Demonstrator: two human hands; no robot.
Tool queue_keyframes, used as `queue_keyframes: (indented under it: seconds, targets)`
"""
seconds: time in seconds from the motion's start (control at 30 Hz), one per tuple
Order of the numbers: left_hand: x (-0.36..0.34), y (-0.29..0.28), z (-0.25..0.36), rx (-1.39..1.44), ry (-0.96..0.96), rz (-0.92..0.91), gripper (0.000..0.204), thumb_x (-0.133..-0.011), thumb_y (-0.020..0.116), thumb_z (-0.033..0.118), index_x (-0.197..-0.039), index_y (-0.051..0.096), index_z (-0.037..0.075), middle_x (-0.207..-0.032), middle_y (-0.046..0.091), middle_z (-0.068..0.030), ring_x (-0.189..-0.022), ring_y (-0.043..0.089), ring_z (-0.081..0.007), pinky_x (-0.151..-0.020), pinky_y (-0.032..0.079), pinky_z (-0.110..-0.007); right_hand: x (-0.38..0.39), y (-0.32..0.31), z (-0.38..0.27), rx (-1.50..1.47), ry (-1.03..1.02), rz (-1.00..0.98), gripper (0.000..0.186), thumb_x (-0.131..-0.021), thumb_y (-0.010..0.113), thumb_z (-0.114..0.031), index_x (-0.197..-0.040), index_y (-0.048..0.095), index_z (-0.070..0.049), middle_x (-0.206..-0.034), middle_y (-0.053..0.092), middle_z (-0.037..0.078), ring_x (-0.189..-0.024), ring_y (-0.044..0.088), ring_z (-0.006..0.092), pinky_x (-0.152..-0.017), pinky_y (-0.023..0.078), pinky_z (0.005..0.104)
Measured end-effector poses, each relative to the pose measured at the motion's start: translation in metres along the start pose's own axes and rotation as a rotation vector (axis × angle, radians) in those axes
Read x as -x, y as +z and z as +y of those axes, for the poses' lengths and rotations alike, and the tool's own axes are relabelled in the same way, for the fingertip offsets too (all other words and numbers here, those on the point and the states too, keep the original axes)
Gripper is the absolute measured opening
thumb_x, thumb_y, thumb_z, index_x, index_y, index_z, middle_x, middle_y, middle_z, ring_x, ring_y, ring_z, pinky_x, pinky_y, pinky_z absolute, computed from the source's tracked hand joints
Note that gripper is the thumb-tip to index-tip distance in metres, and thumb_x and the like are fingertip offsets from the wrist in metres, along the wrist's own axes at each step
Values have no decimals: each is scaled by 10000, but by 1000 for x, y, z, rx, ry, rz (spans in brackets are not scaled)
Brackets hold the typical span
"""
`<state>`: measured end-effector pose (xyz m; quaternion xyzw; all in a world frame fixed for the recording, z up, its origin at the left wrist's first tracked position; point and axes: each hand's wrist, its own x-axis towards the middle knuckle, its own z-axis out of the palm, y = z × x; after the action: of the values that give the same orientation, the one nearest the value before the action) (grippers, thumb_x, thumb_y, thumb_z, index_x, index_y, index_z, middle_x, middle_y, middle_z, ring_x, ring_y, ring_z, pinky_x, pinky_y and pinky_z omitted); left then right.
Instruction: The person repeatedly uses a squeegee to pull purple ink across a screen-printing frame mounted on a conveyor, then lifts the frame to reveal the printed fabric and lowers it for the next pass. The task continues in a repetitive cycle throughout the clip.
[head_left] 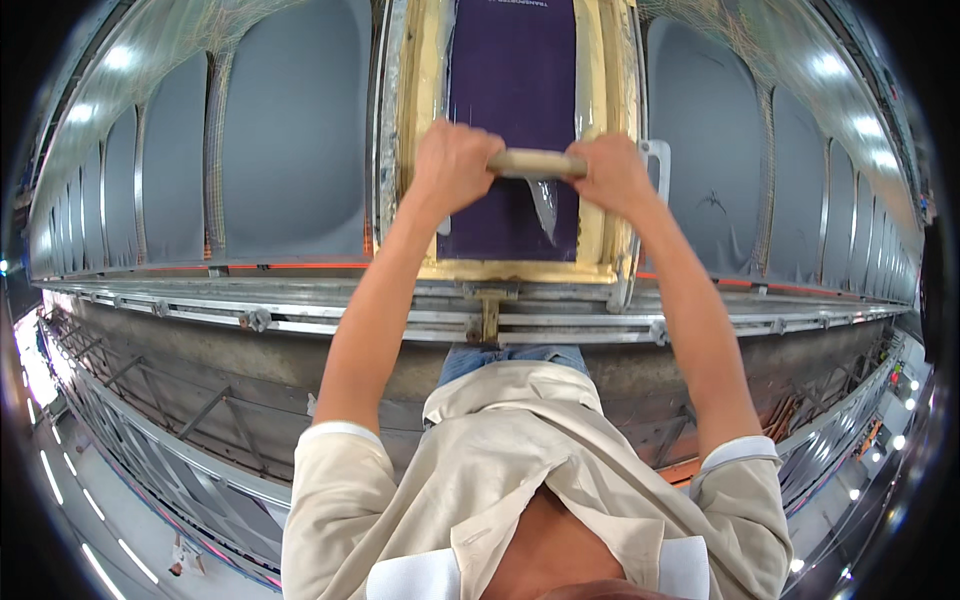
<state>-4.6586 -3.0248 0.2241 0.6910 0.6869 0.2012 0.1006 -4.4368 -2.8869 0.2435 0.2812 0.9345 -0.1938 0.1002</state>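
Note:
A wooden-handled squeegee (pixel 538 162) lies crosswise over a screen-printing frame (pixel 520 270). My left hand (pixel 455 168) is closed round its left end, and my right hand (pixel 611 172) grips the right end. Its blade is hidden from this angle. Beneath it the screen's mesh area (pixel 512 75) looks dark purple, bordered by yellowish, stained edges. A pale, glossy smear (pixel 544 212) shows on the purple just below the handle. Both my arms reach forward, slightly bent.
Grey fabric-like panels (pixel 290 130) line the long table on the left, and more grey panels (pixel 700 150) lie to the right. Metal rails (pixel 340 325) run along the near edge, between me and the frame. A white metal handle (pixel 655 165) stands beside the frame's right side.

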Motion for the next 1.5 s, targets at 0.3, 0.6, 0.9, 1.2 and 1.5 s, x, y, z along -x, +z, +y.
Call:
queue_keyframes:
  seconds: [0.3,0.6,0.9,1.2,1.5]
  targets:
    - [70,-9,50,16,-59,-132,218,-724,814,132,-934,756,127,-877,738,-44,-875,685,-260,-858,443,-427,65,28,-23,-78,-54,77,161,-774,800,-228,-912,773,-150,-826,720,99,-912,651,313,-888,464,434]
    - [-137,-29,-64,-71,-11,-10,168,-772,782,222,-924,741,165,-823,717,-49,-851,690,-297,-860,475,-438,-132,-77,65,71,2,70,216,-792,803,-352,-889,763,-164,-852,720,127,-981,675,322,-935,469,440]
    - [-295,-34,-157,-199,-101,-148,448,-786,817,433,-1140,762,164,-940,754,-121,-942,714,-346,-839,558,-466,-295,-109,156,79,-81,199,362,-749,830,-374,-952,759,-82,-912,740,169,-911,714,366,-826,560,470]
    - [-252,-17,-142,-136,-59,20,322,-746,854,366,-1018,791,205,-763,727,-94,-783,711,-329,-757,566,-438,-252,-92,130,84,-10,145,317,-800,799,-346,-1006,756,-109,-1015,758,122,-1000,716,325,-894,545,477]
    - [-37,-4,-14,87,-22,29,166,-699,783,158,-862,771,184,-765,721,-74,-744,694,-328,-736,535,-422,-36,-9,31,-49,-70,108,213,-789,797,-279,-913,735,-118,-855,714,139,-881,687,345,-841,515,455]
